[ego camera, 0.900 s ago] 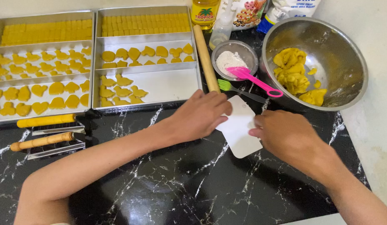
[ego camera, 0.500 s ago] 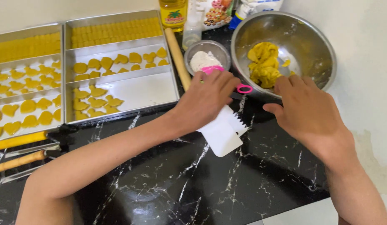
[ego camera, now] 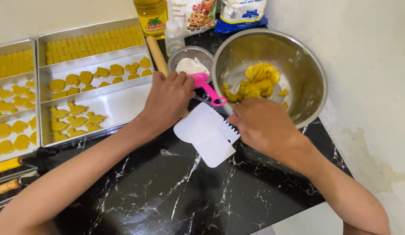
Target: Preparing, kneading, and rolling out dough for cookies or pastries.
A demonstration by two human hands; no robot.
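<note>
- The fingers of my left hand (ego camera: 169, 98) curl down over the pink plastic measuring spoon (ego camera: 206, 85) at the rim of the small glass bowl of white flour (ego camera: 191, 65); I cannot tell whether they grip the spoon or only rest on it.
- My right hand (ego camera: 261, 126) is bent at the rim of the big steel mixing bowl (ego camera: 307, 69), fingertips hidden, so I cannot tell what they hold.
- Yellow dough lumps (ego camera: 257, 82) lie inside that bowl.
- A white plastic scraper with a toothed edge (ego camera: 206, 135) lies flat on the black marble counter (ego camera: 167, 191), between my hands.
- I judge this the flouring step; the next move calls for a steady, level spoon.
- Steel trays of yellow cut-out shapes (ego camera: 98, 117) sit to the left.
- At the back stand a yellow oil bottle with a green-and-red label (ego camera: 152, 17), a small clear bottle (ego camera: 173, 35), a white bag with pictured biscuits (ego camera: 196, 15) and a white-and-blue bag (ego camera: 241, 15).
</note>
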